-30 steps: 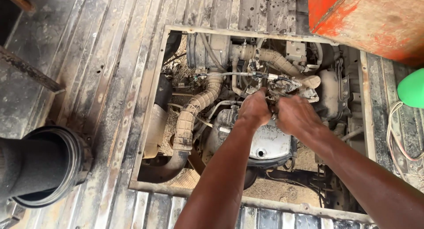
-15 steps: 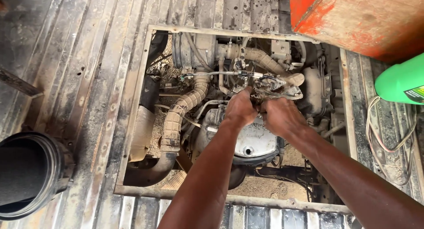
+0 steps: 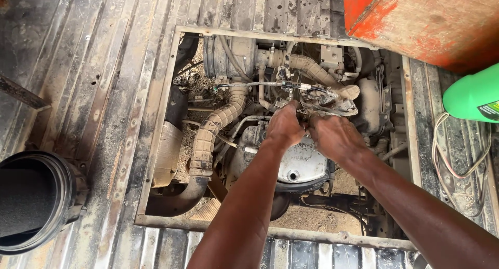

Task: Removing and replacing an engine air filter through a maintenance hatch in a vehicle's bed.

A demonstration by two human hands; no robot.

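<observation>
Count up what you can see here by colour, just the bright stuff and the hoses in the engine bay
Orange-red: 1, the metal box at top right.
Green: 1, the plastic bottle at the right edge.
Tan ribbed hoses: 2, the long hose left of the hands, and the short hose above them.
Black: 1, the round canister at lower left.
Total: 5

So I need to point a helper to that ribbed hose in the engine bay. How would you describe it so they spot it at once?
Find the rectangular opening cut in the corrugated metal floor. Left of the left hand, the ribbed hose curves down from the top of the engine to a smooth dark pipe. Unlike the thin cables around it, it is thick, dusty tan and ringed along its whole length.
</observation>
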